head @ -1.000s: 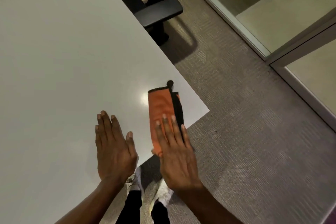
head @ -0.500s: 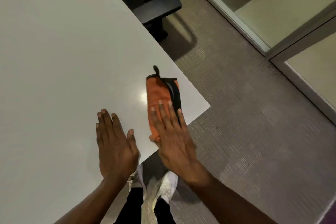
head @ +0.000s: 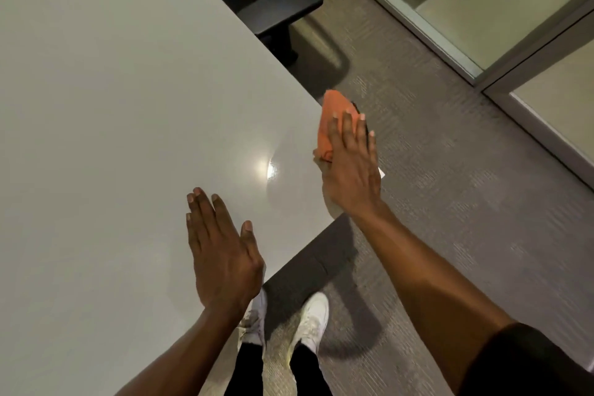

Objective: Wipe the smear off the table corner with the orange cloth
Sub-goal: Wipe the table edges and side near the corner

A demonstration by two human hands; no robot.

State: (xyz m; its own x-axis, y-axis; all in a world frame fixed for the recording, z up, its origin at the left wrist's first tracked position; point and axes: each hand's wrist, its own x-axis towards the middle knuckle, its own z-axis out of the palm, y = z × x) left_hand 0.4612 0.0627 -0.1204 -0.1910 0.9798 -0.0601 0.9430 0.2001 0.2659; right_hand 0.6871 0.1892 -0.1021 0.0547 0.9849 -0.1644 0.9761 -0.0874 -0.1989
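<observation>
The orange cloth lies at the table's near right corner, its far tip reaching the right edge. Your right hand presses flat on it, fingers stretched out and close together, not curled around the cloth. Any smear is too faint to tell; a bright glare spot sits just left of the cloth. Your left hand rests flat and open on the tabletop near the front edge, holding nothing. A black chair stands beyond the table on grey carpet.
</observation>
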